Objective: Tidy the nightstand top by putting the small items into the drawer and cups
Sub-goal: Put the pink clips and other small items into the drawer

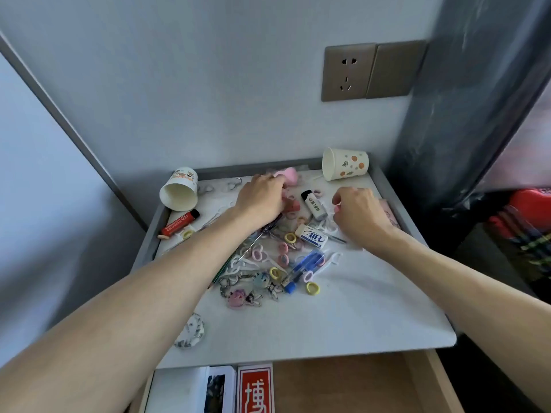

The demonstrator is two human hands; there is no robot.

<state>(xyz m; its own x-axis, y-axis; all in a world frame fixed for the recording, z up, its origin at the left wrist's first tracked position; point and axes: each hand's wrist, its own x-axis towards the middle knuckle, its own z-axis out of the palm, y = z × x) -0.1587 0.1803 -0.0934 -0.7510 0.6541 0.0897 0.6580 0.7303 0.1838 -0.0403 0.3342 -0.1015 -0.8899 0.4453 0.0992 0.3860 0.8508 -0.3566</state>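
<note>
Here, small items: pastel hair rings [289, 238], white plastic floss picks [331, 260] and charm keychains [253, 286] lie heaped around the white block eraser with blue lettering [311, 236], none put away yet.
Left hand [262, 198]: behind and left of the eraser, knuckles up, fingers curled down among pink bits; I cannot tell whether it pinches one.
Right hand [357, 213]: just right of the eraser, fingers curled under; its grip is hidden too.
Cups: the cartoon-print paper cup [180, 190] is well left of the eraser and the orange-flowered paper cup [344, 167] is behind it, both tipped on their sides.
Drawer: the pale wooden drawer [343, 383] stands open in front of the eraser, below the nightstand top [357, 308].
Lighters: the white lighter [314, 205] is just behind the eraser; the red lighter [179, 223] is well left.
Risk: anything dropped into a tipped cup will likely roll back out. The left forearm crosses the pile, so drawing it back could drag rings or keychains off the front edge.
</note>
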